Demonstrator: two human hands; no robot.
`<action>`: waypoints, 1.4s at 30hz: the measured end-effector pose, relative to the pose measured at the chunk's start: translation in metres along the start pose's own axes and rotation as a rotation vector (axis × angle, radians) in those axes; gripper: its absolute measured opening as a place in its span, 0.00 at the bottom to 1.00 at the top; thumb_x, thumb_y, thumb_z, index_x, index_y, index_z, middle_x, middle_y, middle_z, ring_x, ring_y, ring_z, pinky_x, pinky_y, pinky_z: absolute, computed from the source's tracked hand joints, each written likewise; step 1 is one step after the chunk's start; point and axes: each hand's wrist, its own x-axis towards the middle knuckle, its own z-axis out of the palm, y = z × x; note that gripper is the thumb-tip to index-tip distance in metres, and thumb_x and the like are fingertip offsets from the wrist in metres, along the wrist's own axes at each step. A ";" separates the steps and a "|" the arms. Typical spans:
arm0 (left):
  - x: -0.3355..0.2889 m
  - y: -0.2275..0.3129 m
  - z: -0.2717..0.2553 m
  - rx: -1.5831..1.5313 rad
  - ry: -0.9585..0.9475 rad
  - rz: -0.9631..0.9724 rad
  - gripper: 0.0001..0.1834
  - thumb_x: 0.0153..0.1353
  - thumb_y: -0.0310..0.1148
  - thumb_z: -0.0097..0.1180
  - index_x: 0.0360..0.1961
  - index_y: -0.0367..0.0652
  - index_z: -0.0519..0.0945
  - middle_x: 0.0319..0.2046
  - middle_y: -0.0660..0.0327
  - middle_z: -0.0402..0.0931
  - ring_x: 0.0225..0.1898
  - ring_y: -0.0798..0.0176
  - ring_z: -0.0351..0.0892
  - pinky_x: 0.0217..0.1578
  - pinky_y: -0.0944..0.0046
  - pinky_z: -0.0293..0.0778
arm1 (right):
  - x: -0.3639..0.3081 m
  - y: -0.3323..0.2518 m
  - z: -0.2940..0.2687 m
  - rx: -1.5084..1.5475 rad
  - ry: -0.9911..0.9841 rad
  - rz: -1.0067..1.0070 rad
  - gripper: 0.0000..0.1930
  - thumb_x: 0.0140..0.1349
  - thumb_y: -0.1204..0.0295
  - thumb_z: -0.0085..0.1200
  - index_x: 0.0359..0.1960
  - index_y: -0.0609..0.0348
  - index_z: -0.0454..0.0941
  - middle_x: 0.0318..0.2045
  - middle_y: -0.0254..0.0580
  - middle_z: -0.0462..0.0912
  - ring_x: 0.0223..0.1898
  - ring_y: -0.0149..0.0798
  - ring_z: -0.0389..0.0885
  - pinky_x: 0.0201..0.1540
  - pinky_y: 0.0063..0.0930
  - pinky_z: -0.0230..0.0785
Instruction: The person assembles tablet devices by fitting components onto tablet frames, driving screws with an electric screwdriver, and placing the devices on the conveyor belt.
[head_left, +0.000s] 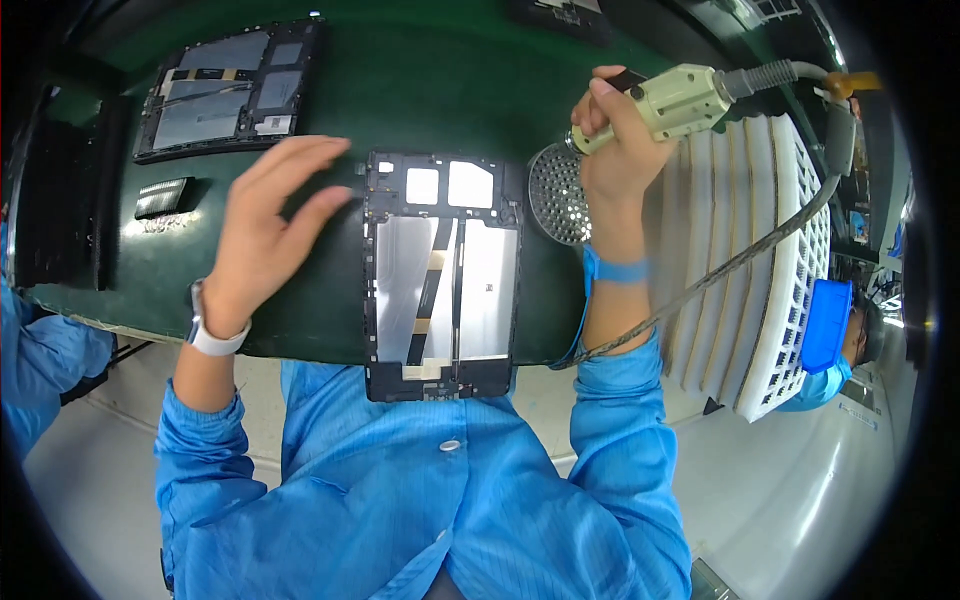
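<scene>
An opened tablet body (440, 300) with a black frame and silver inner plates lies in front of me, its near end at the table's front edge. Beside its upper left side, my left hand (265, 225) hovers open, thumb apart from the fingers, holding nothing. My right hand (625, 145) is wrapped round a pale green electric screwdriver (685, 100), which lies sideways in the grip; its tip is hard to make out. Partly behind that wrist sits a round metal dish (555, 195) full of holes. A blue band circles my right wrist.
A second opened tablet body (205, 110) lies at the far left, with a small black ribbed piece (162, 198) nearer me. White grid trays (730, 260) stand stacked at the right, a braided cable (755, 250) crossing them. Beyond are a blue bin (827, 325) and a person; another's sleeve (55, 360) shows left.
</scene>
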 end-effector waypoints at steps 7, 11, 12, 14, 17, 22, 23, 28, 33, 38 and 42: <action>-0.020 -0.012 -0.007 0.031 0.058 -0.077 0.15 0.56 0.19 0.62 0.46 0.33 0.81 0.44 0.52 0.81 0.42 0.55 0.82 0.46 0.63 0.76 | 0.001 0.008 -0.002 -0.015 0.002 0.015 0.04 0.50 0.81 0.58 0.28 0.68 0.77 0.14 0.36 0.72 0.14 0.30 0.70 0.19 0.25 0.63; -0.014 -0.008 0.002 0.083 0.086 0.059 0.14 0.56 0.18 0.61 0.45 0.33 0.81 0.43 0.52 0.81 0.43 0.54 0.81 0.45 0.63 0.75 | 0.001 0.008 -0.002 -0.018 -0.008 0.007 0.04 0.51 0.81 0.57 0.28 0.68 0.77 0.13 0.37 0.72 0.14 0.31 0.70 0.20 0.26 0.63; -0.009 -0.004 0.004 0.087 0.101 0.092 0.13 0.55 0.18 0.62 0.43 0.34 0.82 0.41 0.52 0.81 0.42 0.51 0.81 0.44 0.63 0.76 | 0.001 0.008 -0.002 -0.020 -0.011 0.001 0.04 0.51 0.80 0.57 0.28 0.68 0.77 0.13 0.37 0.71 0.14 0.31 0.70 0.20 0.26 0.64; 0.004 0.004 0.010 0.053 0.093 0.119 0.13 0.54 0.19 0.62 0.43 0.34 0.82 0.40 0.52 0.81 0.41 0.51 0.81 0.43 0.62 0.76 | 0.001 0.008 -0.003 -0.017 -0.014 -0.002 0.04 0.51 0.80 0.57 0.28 0.69 0.77 0.13 0.37 0.71 0.14 0.32 0.70 0.21 0.26 0.64; 0.026 0.017 0.025 0.009 0.059 0.175 0.12 0.55 0.20 0.62 0.42 0.33 0.82 0.39 0.51 0.81 0.41 0.50 0.81 0.42 0.62 0.75 | 0.001 0.008 -0.005 -0.009 -0.025 0.003 0.04 0.52 0.80 0.56 0.29 0.69 0.77 0.13 0.37 0.71 0.14 0.32 0.70 0.21 0.27 0.64; 0.056 0.022 0.065 -0.006 -0.042 0.227 0.10 0.57 0.24 0.61 0.40 0.32 0.82 0.36 0.51 0.81 0.38 0.49 0.80 0.39 0.59 0.75 | 0.001 0.010 -0.004 0.017 -0.033 0.006 0.04 0.52 0.80 0.56 0.29 0.70 0.77 0.13 0.37 0.71 0.14 0.32 0.70 0.21 0.27 0.65; 0.060 0.020 0.074 -0.048 -0.038 0.223 0.10 0.57 0.25 0.60 0.40 0.32 0.82 0.35 0.51 0.81 0.37 0.49 0.80 0.39 0.59 0.75 | 0.000 0.010 -0.003 0.014 -0.035 -0.002 0.04 0.52 0.81 0.56 0.29 0.70 0.77 0.13 0.37 0.71 0.14 0.32 0.70 0.21 0.27 0.65; 0.069 0.021 0.106 -0.021 -0.128 0.068 0.09 0.58 0.32 0.61 0.35 0.36 0.85 0.33 0.54 0.82 0.36 0.48 0.80 0.39 0.56 0.75 | -0.003 0.009 -0.001 -0.029 -0.037 0.000 0.04 0.52 0.81 0.56 0.29 0.70 0.77 0.13 0.37 0.71 0.14 0.31 0.70 0.21 0.26 0.65; 0.066 0.021 0.114 0.083 -0.114 0.108 0.10 0.57 0.36 0.62 0.33 0.40 0.86 0.32 0.58 0.82 0.39 0.52 0.79 0.39 0.55 0.75 | -0.002 0.007 -0.003 -0.025 -0.045 -0.016 0.03 0.53 0.81 0.55 0.29 0.70 0.77 0.13 0.37 0.72 0.14 0.31 0.71 0.21 0.25 0.65; 0.066 0.021 0.113 0.090 -0.095 0.108 0.10 0.56 0.36 0.63 0.32 0.41 0.86 0.31 0.59 0.82 0.38 0.53 0.79 0.38 0.55 0.75 | -0.003 0.008 -0.001 -0.017 -0.038 -0.017 0.03 0.53 0.82 0.55 0.29 0.70 0.77 0.13 0.37 0.72 0.14 0.31 0.71 0.21 0.26 0.65; 0.065 0.021 0.113 0.086 -0.091 0.102 0.10 0.56 0.36 0.63 0.32 0.41 0.86 0.31 0.59 0.82 0.38 0.53 0.79 0.38 0.56 0.75 | -0.003 0.010 -0.003 -0.009 -0.034 -0.019 0.03 0.53 0.82 0.55 0.29 0.70 0.77 0.13 0.37 0.72 0.14 0.31 0.71 0.21 0.26 0.66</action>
